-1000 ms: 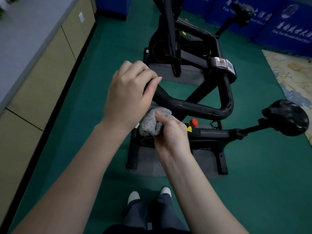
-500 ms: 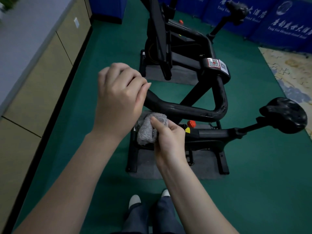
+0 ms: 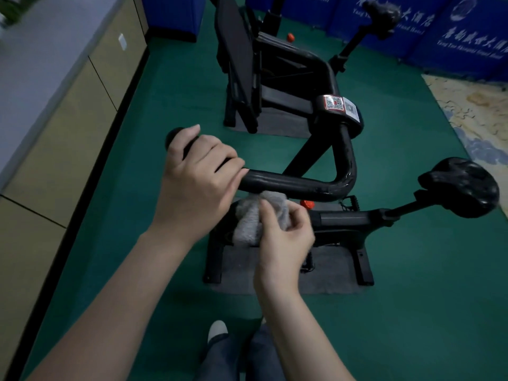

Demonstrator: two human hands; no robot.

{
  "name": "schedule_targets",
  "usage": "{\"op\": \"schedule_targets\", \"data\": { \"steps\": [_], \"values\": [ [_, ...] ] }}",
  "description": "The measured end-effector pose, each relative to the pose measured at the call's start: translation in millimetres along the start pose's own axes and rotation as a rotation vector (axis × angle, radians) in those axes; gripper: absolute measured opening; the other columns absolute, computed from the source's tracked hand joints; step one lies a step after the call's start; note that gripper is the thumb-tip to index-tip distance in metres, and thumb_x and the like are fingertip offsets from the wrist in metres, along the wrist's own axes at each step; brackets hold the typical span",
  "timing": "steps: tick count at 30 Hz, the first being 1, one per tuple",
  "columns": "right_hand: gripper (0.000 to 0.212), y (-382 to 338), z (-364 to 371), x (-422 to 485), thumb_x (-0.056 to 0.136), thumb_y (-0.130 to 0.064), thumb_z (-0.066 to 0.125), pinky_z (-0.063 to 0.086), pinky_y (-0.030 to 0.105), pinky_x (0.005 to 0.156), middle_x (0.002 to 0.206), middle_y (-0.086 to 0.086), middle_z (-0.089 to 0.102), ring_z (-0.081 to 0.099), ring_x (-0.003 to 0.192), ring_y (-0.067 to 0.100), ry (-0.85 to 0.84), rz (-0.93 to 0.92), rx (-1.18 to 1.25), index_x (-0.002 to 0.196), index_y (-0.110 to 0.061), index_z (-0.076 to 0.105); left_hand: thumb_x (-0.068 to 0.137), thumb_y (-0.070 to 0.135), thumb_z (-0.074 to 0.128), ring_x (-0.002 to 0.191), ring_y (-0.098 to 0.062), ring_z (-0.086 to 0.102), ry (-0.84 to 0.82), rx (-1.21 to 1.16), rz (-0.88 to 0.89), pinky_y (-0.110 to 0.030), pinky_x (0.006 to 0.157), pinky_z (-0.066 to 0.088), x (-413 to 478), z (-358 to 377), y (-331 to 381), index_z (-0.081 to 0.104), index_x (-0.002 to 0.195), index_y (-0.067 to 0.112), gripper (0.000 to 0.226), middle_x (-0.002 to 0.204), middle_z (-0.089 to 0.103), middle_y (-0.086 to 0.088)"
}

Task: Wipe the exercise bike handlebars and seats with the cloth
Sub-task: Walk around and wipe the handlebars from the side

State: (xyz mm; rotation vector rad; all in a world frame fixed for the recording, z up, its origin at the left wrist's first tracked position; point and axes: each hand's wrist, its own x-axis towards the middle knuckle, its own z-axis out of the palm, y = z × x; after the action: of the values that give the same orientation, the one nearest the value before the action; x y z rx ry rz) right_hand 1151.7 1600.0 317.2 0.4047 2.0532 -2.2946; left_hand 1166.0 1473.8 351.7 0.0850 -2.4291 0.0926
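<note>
A black exercise bike stands in front of me with a curved black handlebar [image 3: 297, 185] and a black seat [image 3: 461, 185] out to the right. My left hand [image 3: 195, 182] is curled over the near left end of the handlebar, whose round tip shows past my fingers. My right hand [image 3: 283, 237] holds a crumpled grey cloth [image 3: 253, 218] just below the bar, its top edge touching the bar's underside. A second bike's seat [image 3: 382, 12] shows at the back.
A second black bike [image 3: 247, 64] stands behind the first, both on grey mats [image 3: 324, 276] on green floor. Beige cabinets [image 3: 55, 138] run along the left. Blue banners [image 3: 439, 31] line the back wall and a patterned rug [image 3: 478, 111] lies at right. My feet [image 3: 220, 331] are below.
My left hand has slid left along the handlebar, uncovering more of the bar. My right hand has shifted the cloth rightward under the bar. The view has tilted slightly.
</note>
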Motion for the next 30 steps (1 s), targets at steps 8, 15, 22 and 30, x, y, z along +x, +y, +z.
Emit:
{"op": "schedule_targets", "data": {
  "steps": [8, 15, 22, 30],
  "values": [
    [0.012, -5.2, -9.4, 8.7, 0.082, -0.003, 0.068, 0.051, 0.041, 0.092, 0.094, 0.005, 0.067, 0.063, 0.092, 0.018, 0.156, -0.134, -0.044, 0.091, -0.009, 0.064, 0.094, 0.022, 0.055, 0.090, -0.023, 0.061, 0.040, 0.015, -0.029, -0.036, 0.106, 0.020, -0.2, 2.9, 3.1, 0.071, 0.084, 0.017, 0.019, 0.088, 0.068, 0.003],
    [0.013, -14.5, -27.5, 26.9, 0.083, -0.004, 0.068, 0.052, 0.048, 0.089, 0.101, 0.018, 0.065, 0.064, 0.098, 0.030, 0.263, -0.170, -0.036, 0.096, -0.007, 0.067, 0.095, 0.022, 0.055, 0.090, -0.023, 0.060, 0.042, 0.029, -0.022, -0.037, 0.106, 0.021, -0.7, 2.8, 2.6, 0.070, 0.084, 0.017, 0.019, 0.088, 0.067, 0.004],
    [0.014, -20.0, -24.0, 29.1, 0.080, -0.002, 0.072, 0.049, 0.020, 0.088, 0.101, 0.013, 0.059, 0.060, 0.092, 0.011, 0.195, -0.374, -0.177, 0.094, 0.000, 0.072, 0.094, 0.021, 0.055, 0.089, -0.023, 0.060, 0.049, 0.038, -0.027, -0.037, 0.105, 0.022, -0.3, 4.8, 2.8, 0.070, 0.083, 0.017, 0.019, 0.087, 0.067, 0.004],
    [0.025, -24.6, -20.8, 29.5, 0.076, 0.007, 0.068, 0.047, 0.026, 0.089, 0.100, 0.003, 0.069, 0.052, 0.097, 0.021, -0.032, -0.714, -0.560, 0.100, 0.000, 0.071, 0.093, 0.020, 0.055, 0.090, -0.022, 0.061, 0.049, 0.039, -0.046, -0.035, 0.107, 0.020, 0.4, 4.0, 3.2, 0.070, 0.082, 0.018, 0.019, 0.087, 0.067, 0.004]
  ]
}}
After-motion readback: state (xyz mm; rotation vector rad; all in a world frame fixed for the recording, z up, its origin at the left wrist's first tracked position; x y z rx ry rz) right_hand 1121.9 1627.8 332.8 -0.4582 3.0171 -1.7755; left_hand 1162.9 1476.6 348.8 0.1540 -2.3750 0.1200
